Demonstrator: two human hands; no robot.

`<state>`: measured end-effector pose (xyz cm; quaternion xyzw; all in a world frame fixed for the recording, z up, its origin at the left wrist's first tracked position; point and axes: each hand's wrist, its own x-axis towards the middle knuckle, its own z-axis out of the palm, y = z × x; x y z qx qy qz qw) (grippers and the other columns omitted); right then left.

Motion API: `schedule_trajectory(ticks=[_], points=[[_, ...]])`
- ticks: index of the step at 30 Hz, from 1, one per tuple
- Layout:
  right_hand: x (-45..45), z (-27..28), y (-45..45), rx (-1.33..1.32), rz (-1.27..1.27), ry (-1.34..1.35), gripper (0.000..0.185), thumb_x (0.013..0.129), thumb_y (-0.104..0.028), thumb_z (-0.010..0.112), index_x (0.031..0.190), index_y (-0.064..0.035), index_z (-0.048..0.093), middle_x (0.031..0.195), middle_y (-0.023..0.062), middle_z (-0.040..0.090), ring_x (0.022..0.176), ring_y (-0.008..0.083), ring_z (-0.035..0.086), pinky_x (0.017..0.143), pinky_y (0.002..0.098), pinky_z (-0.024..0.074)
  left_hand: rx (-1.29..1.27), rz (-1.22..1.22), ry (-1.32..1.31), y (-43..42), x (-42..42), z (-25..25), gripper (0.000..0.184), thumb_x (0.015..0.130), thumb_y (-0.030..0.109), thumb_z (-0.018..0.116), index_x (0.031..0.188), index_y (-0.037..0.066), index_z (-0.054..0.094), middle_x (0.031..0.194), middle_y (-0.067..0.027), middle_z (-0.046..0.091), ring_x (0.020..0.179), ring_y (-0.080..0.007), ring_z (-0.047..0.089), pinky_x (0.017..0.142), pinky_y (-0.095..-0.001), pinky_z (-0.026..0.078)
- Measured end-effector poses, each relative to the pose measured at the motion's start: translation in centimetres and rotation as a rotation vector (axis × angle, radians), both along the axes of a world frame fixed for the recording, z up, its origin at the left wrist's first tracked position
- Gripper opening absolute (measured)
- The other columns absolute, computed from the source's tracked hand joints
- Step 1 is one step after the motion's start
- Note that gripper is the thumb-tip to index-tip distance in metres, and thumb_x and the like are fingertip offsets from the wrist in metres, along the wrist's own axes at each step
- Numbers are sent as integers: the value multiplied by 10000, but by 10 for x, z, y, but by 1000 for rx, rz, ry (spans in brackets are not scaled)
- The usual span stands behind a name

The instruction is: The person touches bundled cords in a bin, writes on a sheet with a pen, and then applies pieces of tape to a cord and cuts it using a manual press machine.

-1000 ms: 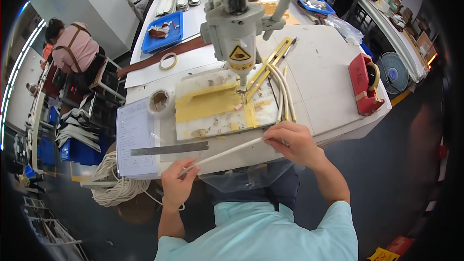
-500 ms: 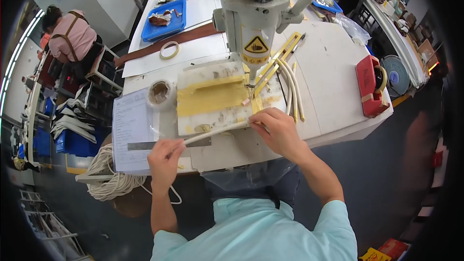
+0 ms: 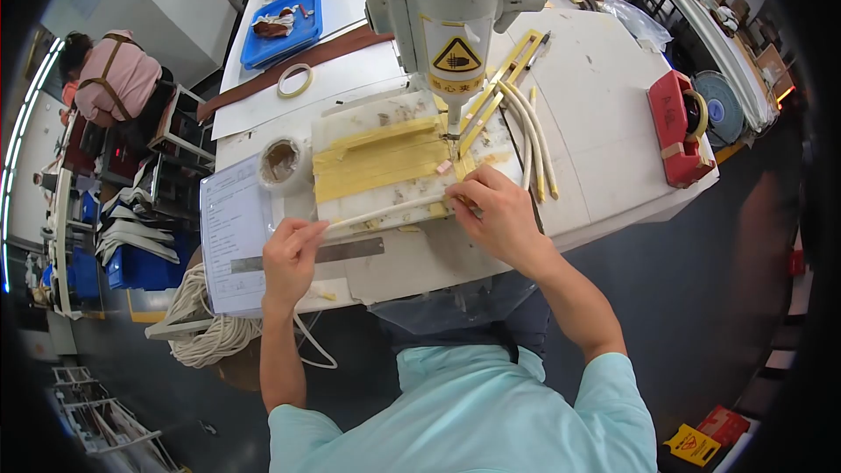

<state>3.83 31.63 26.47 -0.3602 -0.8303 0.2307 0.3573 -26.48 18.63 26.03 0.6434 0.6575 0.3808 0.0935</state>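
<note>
A white cord [image 3: 385, 212] stretches between my two hands along the near edge of a white block [image 3: 377, 112]. My left hand [image 3: 292, 258] pinches its left part, beside a steel ruler [image 3: 350, 250]. At the block's right front corner, my right hand [image 3: 498, 215] has its fingers closed around the cord's other end. Yellow tape [image 3: 377, 166] covers the middle of the block. Just beyond my right hand, a press machine [image 3: 451, 26] with a hand-warning label points its narrow tip down. A small pink piece [image 3: 444, 166] lies near that tip.
Cut cords with yellow ends [image 3: 536, 144] lie right of the block. A red tape dispenser [image 3: 679, 131] stands at the right edge. Left are a tape roll [image 3: 282, 163], a printed sheet [image 3: 232, 219] and a cord coil [image 3: 206, 324] below. Another person [image 3: 118, 79] sits far left.
Both hands have moved slightly away from me with the cord, which now runs over the block's near edge. The whole view has shifted a little.
</note>
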Motion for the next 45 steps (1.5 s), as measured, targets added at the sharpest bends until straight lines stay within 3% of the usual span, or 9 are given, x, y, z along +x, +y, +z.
schedule_trajectory(ticks=[21, 26, 29, 31, 35, 36, 37, 42, 45], points=[[-3, -1, 0, 74, -57, -83, 108, 793, -52, 721, 897, -82, 710, 844, 62, 620, 764, 231, 670, 646, 346, 550, 78, 21, 248, 2, -7, -5, 112, 825, 17, 695, 936, -2, 699, 854, -141, 678, 787, -332, 610, 699, -413, 493], [37, 36, -12, 147, 13, 44, 366, 823, -72, 704, 1183, -85, 636, 1065, 88, 650, 786, 227, 671, 644, 335, 544, 111, 90, 210, -5, -4, -11, 99, 852, 19, 662, 942, -9, 691, 842, -162, 658, 798, -340, 594, 712, -422, 473], [129, 75, -13, -25, -193, 292, 308, 856, -126, 702, 1155, -69, 653, 997, 81, 656, 769, 154, 663, 611, 290, 533, 29, 197, -40, -28, 8, -2, 90, 906, 22, 630, 926, -62, 655, 776, -143, 619, 714, -257, 591, 657, -363, 454], [207, 89, 6, 145, -566, 242, 254, 878, -126, 688, 1124, -63, 683, 932, 57, 667, 708, 103, 641, 588, 259, 512, -80, 159, -214, -51, 25, 2, 107, 924, 21, 598, 936, -73, 649, 746, -87, 626, 685, -163, 594, 646, -295, 470], [328, 107, 58, -265, -1039, 166, 351, 909, -239, 657, 1154, 9, 698, 957, 85, 706, 623, 119, 630, 502, 253, 487, -452, -93, -836, -75, 87, 0, 178, 943, 124, 661, 964, -49, 699, 751, -89, 691, 559, -97, 602, 517, -214, 476], [336, 114, 67, -466, -999, 132, 366, 916, -259, 656, 1158, 12, 696, 1003, 98, 696, 625, 131, 635, 497, 256, 483, -686, -288, -841, -81, 95, -23, 427, 974, 269, 656, 1276, -22, 571, 851, -157, 697, 549, -116, 573, 503, -186, 446], [342, 118, 76, -667, -953, 101, 383, 922, -279, 655, 1163, 15, 694, 1048, 112, 686, 628, 143, 639, 492, 259, 478, -781, -322, -870, -74, 121, -9, 137, 943, 62, 635, 1005, -30, 714, 792, -72, 711, 625, -88, 627, 571, -215, 503], [352, 117, 96, -1039, -698, 273, 374, 877, -251, 725, 1127, 23, 674, 1186, 204, 615, 788, 314, 741, 731, 377, 649, -899, -499, -1072, -52, 226, 19, 175, 955, 89, 627, 1005, -60, 704, 784, -80, 695, 613, -86, 588, 554, -209, 455], [355, 110, 93, -1107, -730, 495, 410, 881, -212, 719, 1208, 13, 616, 1227, 217, 568, 791, 360, 732, 711, 406, 653, -882, -541, -1125, -50, 245, 18, 187, 962, 104, 635, 1021, -61, 699, 792, -82, 694, 628, -88, 582, 558, -211, 441]])
